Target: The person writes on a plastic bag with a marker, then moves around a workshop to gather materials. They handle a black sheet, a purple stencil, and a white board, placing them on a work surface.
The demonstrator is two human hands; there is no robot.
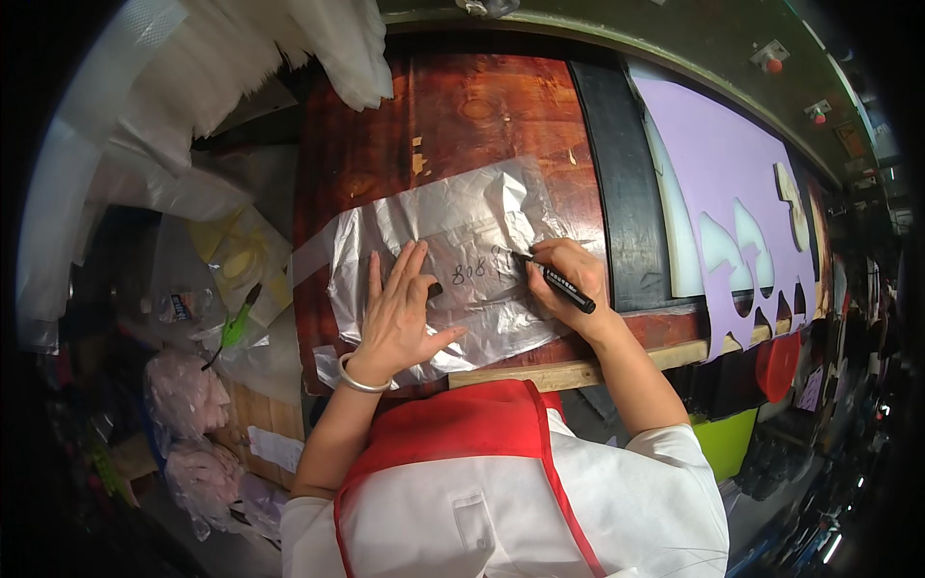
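A clear, crinkled plastic bag (482,207) lies flat on the reddish-brown wooden table (482,106). My right hand (570,279) is closed around a black marker pen (568,289), its tip down on the bag beside dark handwritten marks. My left hand (397,308) presses on the bag's left part with its fingers stretched out. A small black marker cap (435,289) shows at the left forefinger; whether the fingers grip it I cannot tell. A silvery bangle circles my left wrist.
A purple sheet (718,125) with cut-out shapes lies over pale pieces at the right. White plastic film (222,58) hangs at the far left. Below it are a green-handled tool (237,323) and bagged pink items (188,395). A red container (777,368) stands under the right edge.
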